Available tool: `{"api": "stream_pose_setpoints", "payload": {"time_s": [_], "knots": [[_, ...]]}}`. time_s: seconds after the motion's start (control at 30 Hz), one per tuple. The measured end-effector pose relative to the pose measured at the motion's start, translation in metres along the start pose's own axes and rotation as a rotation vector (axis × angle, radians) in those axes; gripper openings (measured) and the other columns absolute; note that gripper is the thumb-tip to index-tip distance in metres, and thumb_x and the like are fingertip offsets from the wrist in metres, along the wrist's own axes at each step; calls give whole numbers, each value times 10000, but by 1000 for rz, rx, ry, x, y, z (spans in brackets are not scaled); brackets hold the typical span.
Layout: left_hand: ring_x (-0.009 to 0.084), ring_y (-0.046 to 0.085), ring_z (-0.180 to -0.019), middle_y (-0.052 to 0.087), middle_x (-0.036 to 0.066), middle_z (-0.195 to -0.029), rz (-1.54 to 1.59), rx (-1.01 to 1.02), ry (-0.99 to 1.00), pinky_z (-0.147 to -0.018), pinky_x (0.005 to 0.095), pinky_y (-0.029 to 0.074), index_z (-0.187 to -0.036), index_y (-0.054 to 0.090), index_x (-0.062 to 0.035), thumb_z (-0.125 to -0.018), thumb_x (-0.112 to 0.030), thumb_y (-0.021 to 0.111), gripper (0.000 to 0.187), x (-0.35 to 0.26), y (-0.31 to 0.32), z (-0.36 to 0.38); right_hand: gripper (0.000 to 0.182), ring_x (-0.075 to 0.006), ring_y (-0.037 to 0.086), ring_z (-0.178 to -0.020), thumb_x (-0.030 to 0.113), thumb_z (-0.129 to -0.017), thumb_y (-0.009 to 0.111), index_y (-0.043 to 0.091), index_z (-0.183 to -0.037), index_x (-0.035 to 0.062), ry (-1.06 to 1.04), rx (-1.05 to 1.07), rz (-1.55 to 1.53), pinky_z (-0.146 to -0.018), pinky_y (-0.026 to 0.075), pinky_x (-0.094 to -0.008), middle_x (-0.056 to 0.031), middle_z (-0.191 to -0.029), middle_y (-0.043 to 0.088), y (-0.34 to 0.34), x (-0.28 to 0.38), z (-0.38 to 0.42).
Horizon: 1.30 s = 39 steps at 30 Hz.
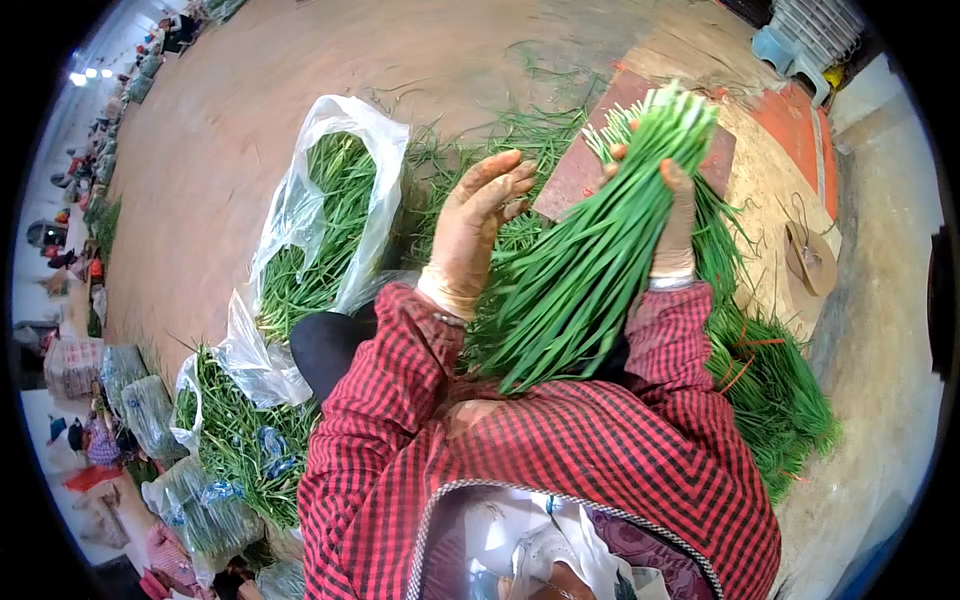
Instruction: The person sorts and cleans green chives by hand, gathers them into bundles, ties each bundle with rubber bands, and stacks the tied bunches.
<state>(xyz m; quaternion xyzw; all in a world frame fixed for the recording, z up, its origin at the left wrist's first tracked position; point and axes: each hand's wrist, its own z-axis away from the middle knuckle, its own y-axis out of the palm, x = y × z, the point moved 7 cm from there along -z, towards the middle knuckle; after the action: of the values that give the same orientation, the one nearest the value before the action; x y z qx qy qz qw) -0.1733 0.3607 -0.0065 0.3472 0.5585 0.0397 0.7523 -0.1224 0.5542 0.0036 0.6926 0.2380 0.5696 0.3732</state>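
My right hand [655, 200], in a pale glove, is wrapped round a thick bunch of long green stalks [590, 270]. The pale cut ends point up and away, and the leaves hang towards my lap. To the left of the bunch, my left hand [478, 225], also gloved, is raised with its fingers apart and nothing in it. Behind the held bunch lies a reddish board [570, 190] with more pale stalk ends on it.
Clear plastic bags [385, 165] of greens stand at the left. Bundled greens [775, 400] lie at the right. A straw-coloured hat-like object [810, 258] and a stool [790, 55] are farther right. People and packed bundles [205, 510] line the far left.
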Motion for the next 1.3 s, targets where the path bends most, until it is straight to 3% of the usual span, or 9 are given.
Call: {"api": "stream_pose_setpoints", "payload": {"time_s": [0.33,0.47,0.57,0.7,0.9,0.97,1.03,1.1,1.3], "knots": [[171,650,-958,665,100,-1107,-181,-115,-237,-846,293,516,-1286,521,-20,-949,-171,548,370,18,-128,-29,569,-169,634,-687,362,-827,687,546,-1201,-43,-11,-333,738,-654,565,-277,-98,-946,663,-70,227,-11],[145,630,-975,663,75,-1131,-451,-39,-340,-853,283,490,-1271,546,-35,-933,-204,573,378,58,-86,-70,424,-106,606,-815,237,-820,689,599,-1184,39,197,-295,1312,-743,500,-253,-32,-1025,637,-88,221,-57],[151,600,-1027,648,95,-1156,-601,122,-417,-873,288,477,-1272,542,-5,-915,-216,603,419,106,-33,-103,702,-198,616,-1003,299,-762,724,470,-1362,39,209,-161,1428,-884,493,-345,-94,-1150,639,-112,147,-89],[305,616,-1076,641,198,-1162,-771,226,-171,-959,367,463,-1277,533,32,-891,-316,633,529,174,-9,-138,954,-359,439,-1302,495,-734,743,344,-1419,-37,304,-250,2290,-1110,320,-393,-253,-1379,470,-183,28,-111],[396,575,-1130,598,271,-1195,-999,337,121,-948,423,456,-1350,439,37,-899,-299,594,583,163,29,-137,1049,-352,415,-1327,549,-761,712,222,-1460,-61,439,114,2082,-1129,290,-376,-285,-1374,459,-191,41,-126],[323,488,-1278,514,279,-1330,-876,312,50,-1051,367,388,-1390,365,93,-949,-280,566,611,168,27,-137,1049,-345,426,-1318,556,-756,714,232,-1456,-59,483,19,1512,-1124,298,-357,-280,-1340,491,-172,51,-115],[334,520,-1244,510,272,-1341,-835,296,69,-1032,364,411,-1403,348,85,-936,-234,576,610,171,28,-138,1080,-347,410,-1333,546,-721,747,236,-1452,-65,420,-23,1573,-1122,306,-356,-285,-1362,463,-178,34,-109],[332,572,-1179,549,255,-1303,-1030,276,-96,-987,379,452,-1404,357,70,-925,-167,578,579,168,35,-131,1112,-388,476,-1267,596,-716,723,222,-1457,-63,-6,82,2228,-1081,371,-395,-301,-1329,488,-172,7,-98],[125,619,-835,651,59,-920,-884,-32,134,-755,287,522,-1014,636,-26,-863,-106,656,173,142,11,-143,1259,-424,476,-1250,610,-674,739,51,-1490,-56,28,-126,2260,-1025,418,-419,-339,-1414,366,-154,8,-85]]}}
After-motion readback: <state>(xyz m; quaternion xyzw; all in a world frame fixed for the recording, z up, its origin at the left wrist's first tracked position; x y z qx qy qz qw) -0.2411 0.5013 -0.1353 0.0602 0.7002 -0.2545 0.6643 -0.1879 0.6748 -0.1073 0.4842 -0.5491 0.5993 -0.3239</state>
